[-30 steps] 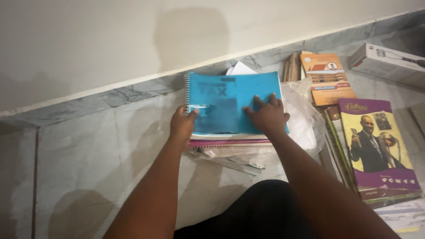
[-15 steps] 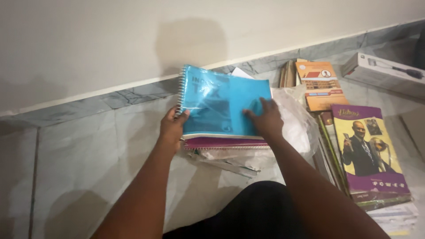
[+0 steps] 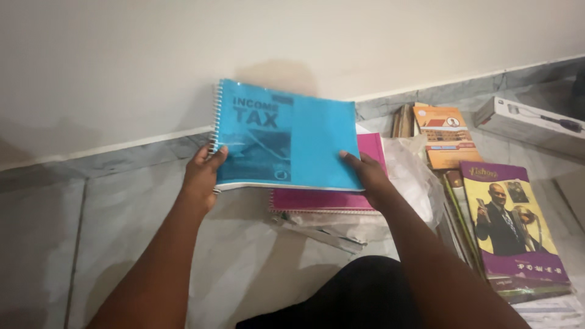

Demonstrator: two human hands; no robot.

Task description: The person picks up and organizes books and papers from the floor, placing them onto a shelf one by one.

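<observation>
You're mid-lift: left hand (image 3: 204,173) pinches the spiral edge and right hand (image 3: 365,173) grips the lower right corner of the blue plastic-covered spiral-bound book (image 3: 286,137), raised off the magenta spiral notebook (image 3: 329,198); next, probably carry it level.

Books and boxes counted

One blue spiral-bound plastic-covered book (image 3: 285,137); one pink spiral notebook (image 3: 329,198); one white cardboard box (image 3: 527,120) at two o'clock; two hands.

Both forearms bare, no sleeves in view. Left hand (image 3: 201,176) and right hand (image 3: 368,173) carry no rings, watch or gloves. Black garment covers the lap at bottom centre.
</observation>
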